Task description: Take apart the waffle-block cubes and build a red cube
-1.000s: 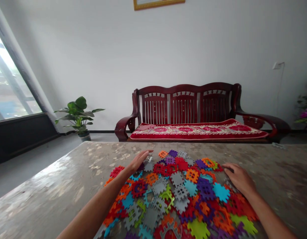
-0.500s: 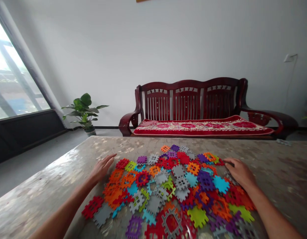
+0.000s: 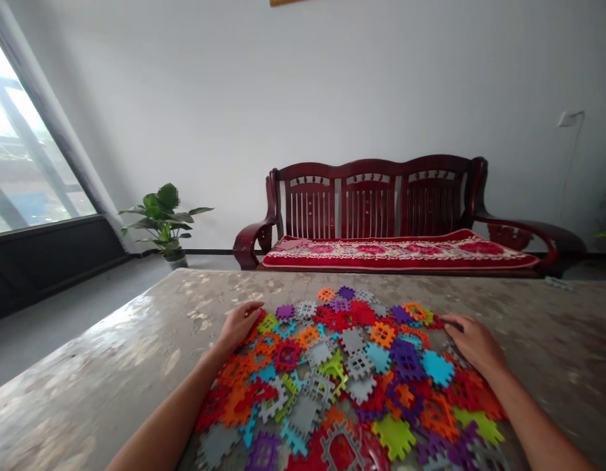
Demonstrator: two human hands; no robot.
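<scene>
Notched tiles (image 3: pixel 353 341) lie overlapping on the surface (image 3: pixel 131 347) between the left hand (image 3: pixel 238 324) and right hand (image 3: pixel 474 340), whose grip on any piece I cannot tell; an inward push could snag their toothed edges, toppling loose ones.

From here I count one counter (image 3: pixel 111 353), one wooden bench (image 3: pixel 366 204), one red cover (image 3: pixel 401 252), one wall socket (image 3: pixel 568 119) and one fully visible potted plant (image 3: pixel 166 222). The toothed pieces (image 3: pixel 438 368) are dozens; they overlap, so exact number I cannot tell.
</scene>
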